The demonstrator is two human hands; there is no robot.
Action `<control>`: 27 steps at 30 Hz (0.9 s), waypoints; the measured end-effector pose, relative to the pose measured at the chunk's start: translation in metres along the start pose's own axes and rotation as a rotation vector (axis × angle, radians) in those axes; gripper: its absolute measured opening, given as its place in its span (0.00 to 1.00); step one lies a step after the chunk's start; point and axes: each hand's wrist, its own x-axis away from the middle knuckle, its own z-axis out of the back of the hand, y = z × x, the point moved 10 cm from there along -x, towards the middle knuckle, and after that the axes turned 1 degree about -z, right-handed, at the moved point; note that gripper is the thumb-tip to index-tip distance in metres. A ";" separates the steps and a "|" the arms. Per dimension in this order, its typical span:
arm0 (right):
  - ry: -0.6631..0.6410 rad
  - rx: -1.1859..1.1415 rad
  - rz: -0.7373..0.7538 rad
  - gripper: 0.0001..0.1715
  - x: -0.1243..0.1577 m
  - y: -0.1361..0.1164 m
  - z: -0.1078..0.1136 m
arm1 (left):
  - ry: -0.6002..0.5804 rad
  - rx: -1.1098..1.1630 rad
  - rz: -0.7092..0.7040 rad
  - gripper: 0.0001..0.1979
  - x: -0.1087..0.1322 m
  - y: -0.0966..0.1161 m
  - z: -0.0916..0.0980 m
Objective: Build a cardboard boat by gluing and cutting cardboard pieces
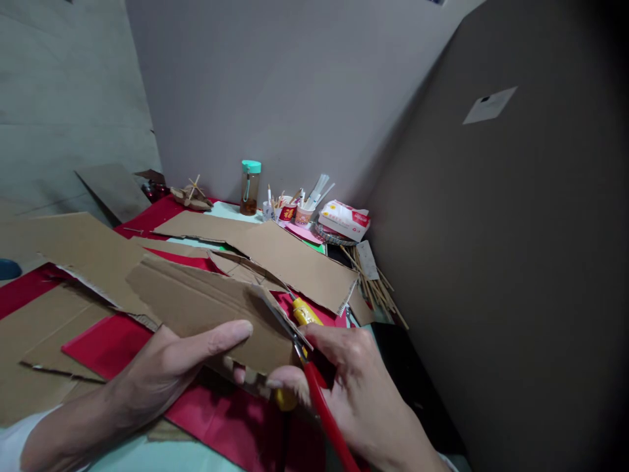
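Note:
My left hand (184,360) grips a piece of brown cardboard (196,295), thumb on its upper face and fingers underneath. My right hand (344,373) is closed on a pair of red-handled scissors (319,400). Their metal blades lie along the right edge of the cardboard, with a narrow strip on the far side of the cut. Thumb and fingers of my right hand also touch the cardboard around the blades. Behind the cut edge lies a yellow object (305,313), partly hidden; its kind is unclear.
Large cardboard sheets (295,255) and red paper (221,419) cover much of the table. Toward the wall stand a bottle with a teal lid (249,190), paper cups with pens and sticks (304,215), and a tissue pack (344,219). Wooden sticks (381,292) lie beside the right-hand partition (515,262).

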 end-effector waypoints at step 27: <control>0.002 -0.017 -0.029 0.30 -0.002 -0.001 0.000 | -0.208 -0.380 -0.150 0.18 0.009 0.035 -0.037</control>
